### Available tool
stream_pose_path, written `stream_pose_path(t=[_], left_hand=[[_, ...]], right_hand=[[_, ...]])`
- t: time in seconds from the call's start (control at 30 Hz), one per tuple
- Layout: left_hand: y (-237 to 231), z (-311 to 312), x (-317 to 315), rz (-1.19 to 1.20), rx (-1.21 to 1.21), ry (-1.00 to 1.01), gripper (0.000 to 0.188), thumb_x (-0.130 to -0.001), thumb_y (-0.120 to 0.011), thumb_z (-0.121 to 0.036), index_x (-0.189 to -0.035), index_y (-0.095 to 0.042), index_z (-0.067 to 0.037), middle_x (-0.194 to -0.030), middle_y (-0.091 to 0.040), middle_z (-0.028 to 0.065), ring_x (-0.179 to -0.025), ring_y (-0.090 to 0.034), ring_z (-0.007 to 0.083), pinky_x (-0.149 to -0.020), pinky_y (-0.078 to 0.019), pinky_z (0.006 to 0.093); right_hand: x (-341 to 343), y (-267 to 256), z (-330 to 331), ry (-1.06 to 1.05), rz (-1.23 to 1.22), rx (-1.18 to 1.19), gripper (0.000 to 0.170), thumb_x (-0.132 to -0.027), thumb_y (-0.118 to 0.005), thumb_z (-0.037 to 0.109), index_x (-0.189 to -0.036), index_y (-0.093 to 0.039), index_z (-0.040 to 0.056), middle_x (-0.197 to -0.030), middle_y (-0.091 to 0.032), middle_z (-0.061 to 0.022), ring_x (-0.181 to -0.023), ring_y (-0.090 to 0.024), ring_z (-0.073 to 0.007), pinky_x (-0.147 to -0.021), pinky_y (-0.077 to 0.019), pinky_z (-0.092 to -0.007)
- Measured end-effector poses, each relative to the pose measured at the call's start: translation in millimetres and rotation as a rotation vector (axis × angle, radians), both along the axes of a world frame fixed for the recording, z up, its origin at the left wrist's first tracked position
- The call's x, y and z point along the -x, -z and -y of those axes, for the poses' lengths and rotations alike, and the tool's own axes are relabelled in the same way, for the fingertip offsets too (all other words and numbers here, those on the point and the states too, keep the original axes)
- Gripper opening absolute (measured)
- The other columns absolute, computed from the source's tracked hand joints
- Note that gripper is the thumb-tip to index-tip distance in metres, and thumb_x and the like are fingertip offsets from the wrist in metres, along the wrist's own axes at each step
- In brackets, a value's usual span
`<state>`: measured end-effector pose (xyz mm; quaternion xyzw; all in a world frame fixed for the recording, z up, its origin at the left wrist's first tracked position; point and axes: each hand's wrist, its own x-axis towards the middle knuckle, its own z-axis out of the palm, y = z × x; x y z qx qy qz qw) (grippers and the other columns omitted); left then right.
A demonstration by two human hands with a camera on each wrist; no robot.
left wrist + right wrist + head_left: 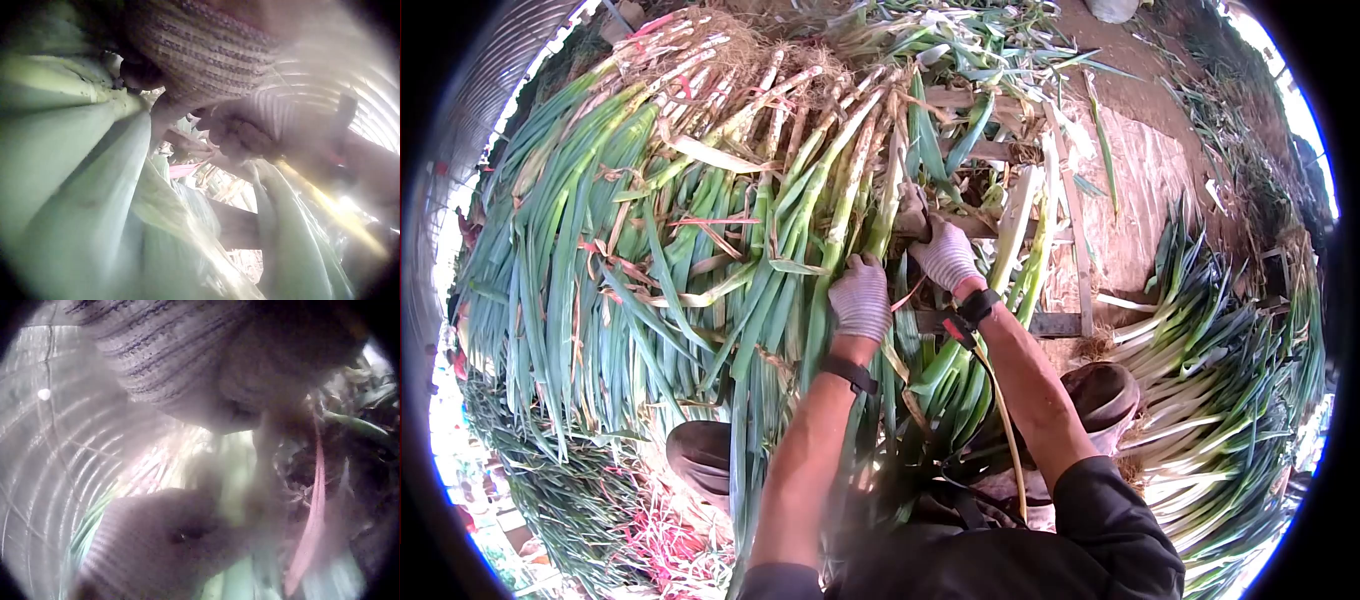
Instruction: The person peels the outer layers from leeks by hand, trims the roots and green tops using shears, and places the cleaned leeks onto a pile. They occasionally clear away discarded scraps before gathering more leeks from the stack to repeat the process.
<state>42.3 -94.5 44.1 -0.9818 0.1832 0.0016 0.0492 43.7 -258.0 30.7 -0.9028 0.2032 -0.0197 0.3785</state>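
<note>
Both hands wear striped knit gloves and meet at one thick green onion point(887, 205) from the big pile. My left hand point(861, 300) grips its stalk low down, where the leaves begin. Close beside it, my right hand point(946, 252) has its fingers curled in against the same stalk; the fingertips are partly hidden. The right wrist view shows the stalk point(236, 469) blurred between the two gloves, with a thin red strip point(312, 525) hanging next to it. In the left wrist view, broad leaves point(75, 169) spread below the left glove.
A large heap of green onions point(580, 230) with roots and soil lies to the left. Cleaned white-stemmed onions point(1190, 400) are piled at the right. Wooden slats point(1072, 220) lie ahead, scattered with leaf scraps. Red ties point(665, 545) lie at lower left.
</note>
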Motion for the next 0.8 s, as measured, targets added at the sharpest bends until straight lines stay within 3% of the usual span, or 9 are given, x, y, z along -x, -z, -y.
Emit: stream_pose_path(t=[0.13, 0.4, 0.5, 0.57, 0.63, 0.73, 0.8], left_hand=[[6, 6, -4, -0.045, 0.025, -0.072, 0.047, -0.075, -0.08, -0.029, -0.109, -0.057, -0.007, -0.102, -0.062, 0.0117, -0.081, -0.072, 0.0239, -0.065, -0.0594, 0.0352], [7, 18, -11, -0.123, 0.101, -0.229, 0.057, -0.073, -0.082, -0.031, -0.112, -0.053, -0.004, -0.097, -0.066, 0.0149, -0.078, -0.072, 0.0274, -0.067, -0.0597, 0.0377], [5, 18, -9, -0.113, 0.128, -0.202, 0.057, -0.072, -0.081, -0.029, -0.113, -0.052, -0.002, -0.096, -0.067, 0.0166, -0.078, -0.072, 0.0293, -0.068, -0.0595, 0.0389], [-1, 16, -7, -0.112, 0.131, -0.165, 0.051, -0.075, -0.078, -0.025, -0.112, -0.052, -0.002, -0.095, -0.067, 0.0158, -0.078, -0.072, 0.0287, -0.067, -0.0593, 0.0381], [-8, 16, -5, -0.137, 0.124, -0.121, 0.041, -0.081, -0.071, -0.02, -0.112, -0.051, -0.003, -0.091, -0.065, 0.013, -0.078, -0.072, 0.0261, -0.066, -0.0591, 0.0356], [-2, 18, -3, -0.183, 0.16, -0.129, 0.041, -0.08, -0.07, -0.017, -0.114, -0.052, -0.001, -0.091, -0.068, 0.016, -0.081, -0.072, 0.0291, -0.069, -0.0587, 0.0382], [-1, 18, 0, -0.204, 0.195, -0.125, 0.037, -0.081, -0.069, -0.016, -0.112, -0.053, -0.002, -0.089, -0.07, 0.0174, -0.083, -0.072, 0.0307, -0.071, -0.0583, 0.0397]], right_hand=[[-33, 6, 15, 0.004, -0.005, 0.026, 0.041, -0.075, -0.07, 0.029, -0.104, -0.062, 0.0009, -0.098, -0.068, -0.0264, -0.098, -0.064, -0.0431, -0.085, -0.0511, -0.0481], [-65, 11, 44, 0.045, -0.012, -0.01, 0.039, -0.073, -0.07, 0.029, -0.099, -0.066, -0.001, -0.095, -0.068, -0.0271, -0.095, -0.066, -0.0414, -0.084, -0.0525, -0.0462], [-18, -18, 35, -0.046, 0.087, -0.058, 0.042, -0.075, -0.069, 0.024, -0.105, -0.061, -0.0035, -0.096, -0.067, -0.0274, -0.092, -0.066, -0.043, -0.081, -0.052, -0.0448], [20, -22, 29, -0.103, 0.01, -0.065, 0.045, -0.076, -0.069, 0.022, -0.112, -0.058, -0.0026, -0.096, -0.067, -0.0267, -0.091, -0.066, -0.0417, -0.08, -0.0525, -0.0441], [66, -29, 17, -0.134, -0.025, -0.159, 0.047, -0.074, -0.07, 0.017, -0.115, -0.057, -0.0029, -0.091, -0.066, -0.0249, -0.083, -0.066, -0.0355, -0.078, -0.0516, -0.0404], [123, -43, 2, -0.159, -0.056, -0.164, 0.054, -0.076, -0.069, 0.014, -0.125, -0.054, -0.0012, -0.089, -0.065, -0.0232, -0.082, -0.066, -0.0343, -0.077, -0.0519, -0.0382], [149, -39, 1, -0.104, -0.049, -0.236, 0.055, -0.076, -0.071, 0.011, -0.127, -0.054, -0.003, -0.09, -0.067, -0.0197, -0.083, -0.065, -0.0251, -0.078, -0.0516, -0.0355]])
